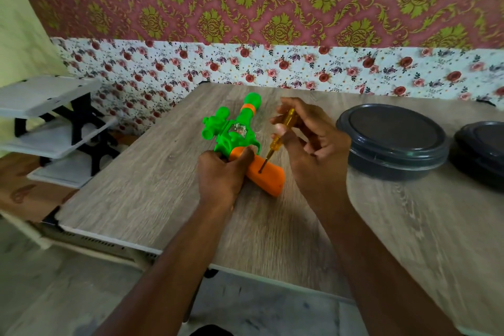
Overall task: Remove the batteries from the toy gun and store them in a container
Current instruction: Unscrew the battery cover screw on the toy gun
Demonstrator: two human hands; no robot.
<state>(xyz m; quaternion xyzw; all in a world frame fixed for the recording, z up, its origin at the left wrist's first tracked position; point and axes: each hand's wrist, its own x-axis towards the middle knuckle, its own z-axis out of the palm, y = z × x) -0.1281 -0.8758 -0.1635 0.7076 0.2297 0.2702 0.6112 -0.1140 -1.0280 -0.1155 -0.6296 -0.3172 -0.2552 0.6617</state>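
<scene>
A green toy gun (231, 128) with an orange grip (268, 179) lies on its side on the wooden table (163, 172), barrel pointing away from me. My left hand (221, 176) clamps the gun where the green body meets the grip, thumb on top. My right hand (308, 144) holds a screwdriver (281, 133) with a clear yellow handle, its metal tip pressed onto the side of the orange grip. No batteries show. A dark round container (392, 142) with its lid on stands to the right of my right hand.
A second dark round container (482, 153) sits at the right edge, partly cut off. A white and black shelf rack (51, 128) stands left of the table. The flowered wall runs along the table's far edge. The table's near edge crosses below my forearms.
</scene>
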